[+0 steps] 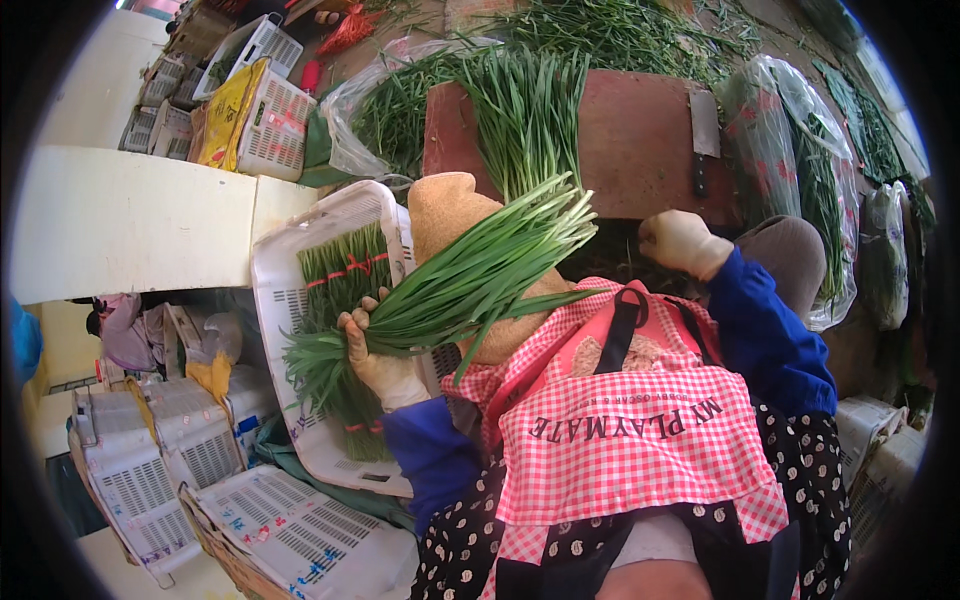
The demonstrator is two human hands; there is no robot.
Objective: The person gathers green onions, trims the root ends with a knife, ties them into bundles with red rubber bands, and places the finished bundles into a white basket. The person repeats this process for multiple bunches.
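Observation:
My gloved left hand [375, 356] grips a loose bunch of green leafy chives [465, 270] near its leaf tips. The pale stem ends point up and to the right, over my knee. Below that hand stands a white plastic crate [274, 285] holding chive bundles [352, 259] bound with red ties. My gloved right hand [679, 241] is curled into a fist near the front edge of a reddish-brown board [630, 142]; nothing shows in it. More chives [529, 112] lie across the board, stems towards me. A cleaver [703, 135] rests on its right side.
Clear plastic bags [772, 135] of chives stand right of the board. Loose green leaves [622, 34] cover the floor behind it. White crates [292, 525] sit at lower left, and another crate [277, 124] with a yellow sack stands at upper left. A pale ledge [142, 217] juts in from the left.

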